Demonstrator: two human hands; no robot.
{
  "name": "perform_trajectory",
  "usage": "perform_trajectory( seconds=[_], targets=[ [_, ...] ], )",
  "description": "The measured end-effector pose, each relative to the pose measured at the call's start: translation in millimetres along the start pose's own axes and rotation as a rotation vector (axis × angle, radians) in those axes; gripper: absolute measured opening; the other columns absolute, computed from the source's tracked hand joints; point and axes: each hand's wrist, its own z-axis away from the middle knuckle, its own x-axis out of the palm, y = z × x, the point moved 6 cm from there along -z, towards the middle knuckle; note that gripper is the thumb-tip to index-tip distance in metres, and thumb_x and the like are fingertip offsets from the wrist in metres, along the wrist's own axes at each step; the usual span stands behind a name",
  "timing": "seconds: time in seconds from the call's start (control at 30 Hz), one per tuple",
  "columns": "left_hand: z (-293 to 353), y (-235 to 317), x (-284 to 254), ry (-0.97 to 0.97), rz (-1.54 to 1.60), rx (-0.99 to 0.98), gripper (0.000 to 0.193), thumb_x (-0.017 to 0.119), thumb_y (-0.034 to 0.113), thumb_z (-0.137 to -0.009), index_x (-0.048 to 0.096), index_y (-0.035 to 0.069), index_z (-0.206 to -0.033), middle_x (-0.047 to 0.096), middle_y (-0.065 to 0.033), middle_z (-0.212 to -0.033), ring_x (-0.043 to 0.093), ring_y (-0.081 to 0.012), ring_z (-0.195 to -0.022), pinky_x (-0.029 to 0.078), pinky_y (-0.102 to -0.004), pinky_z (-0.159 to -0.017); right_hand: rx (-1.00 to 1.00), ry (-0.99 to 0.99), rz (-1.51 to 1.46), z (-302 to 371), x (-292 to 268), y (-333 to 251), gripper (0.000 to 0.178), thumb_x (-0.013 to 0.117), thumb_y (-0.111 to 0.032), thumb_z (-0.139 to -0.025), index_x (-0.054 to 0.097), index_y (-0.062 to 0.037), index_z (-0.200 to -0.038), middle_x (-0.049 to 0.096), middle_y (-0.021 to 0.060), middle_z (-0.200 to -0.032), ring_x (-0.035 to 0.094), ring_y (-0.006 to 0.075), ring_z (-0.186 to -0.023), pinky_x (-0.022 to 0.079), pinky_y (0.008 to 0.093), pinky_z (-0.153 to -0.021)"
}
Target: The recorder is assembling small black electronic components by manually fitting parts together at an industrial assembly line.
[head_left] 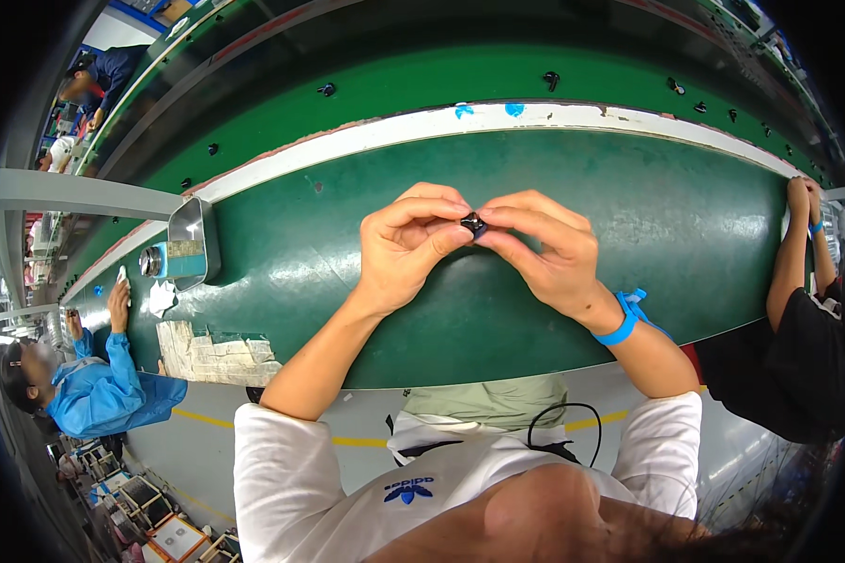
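Observation:
Over the middle of the green bench top (338,310), my two hands meet at a small glossy black earbud (473,224). My left hand (406,242) pinches it from the left between thumb and fingertips. From the other side my right hand (549,246) grips it with thumb and forefinger, a blue strap (624,319) round the wrist. The earbud is held up off the surface, and the fingertips hide part of it.
Beyond a white rail (366,138) runs a green belt (413,89) carrying several black earbuds (552,81). At left are a metal tray (197,246), a bottle (150,262), crumpled white tissue (162,298) and a taped patch (211,355). Co-workers sit at both sides, one in blue (108,394).

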Motion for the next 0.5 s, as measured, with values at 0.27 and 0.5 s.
perform_trajectory(
  seconds=[0.27, 0.5],
  targets=[
    [-0.4, 0.9, 0.3, -0.020, 0.005, 0.017, 0.020, 0.064, -0.012, -0.085, 0.064, -0.006, -0.104, 0.058, -0.0153, -0.111, 0.064, -0.0213, -0.096, 0.058, -0.0327, -0.084, 0.073, -0.003, -0.090, 0.7, 0.5, 5.2, 0.022, 0.072, 0.006, -0.079, 0.068, 0.0057, -0.100, 0.069, 0.0169, -0.096, 0.067, 0.0235, -0.085, 0.055, 0.0306, -0.073],
    [-0.4, 1.1, 4.3, 0.008, 0.041, -0.051, 0.018, 0.065, -0.005, -0.088, 0.062, -0.002, -0.106, 0.058, -0.0151, -0.109, 0.062, -0.0201, -0.095, 0.056, -0.0324, -0.081, 0.049, 0.009, -0.088, 1.8, 0.1, 5.5, 0.022, 0.072, 0.007, -0.079, 0.067, 0.0057, -0.101, 0.068, 0.0178, -0.095, 0.067, 0.0241, -0.085, 0.056, 0.0310, -0.073]
  ],
)
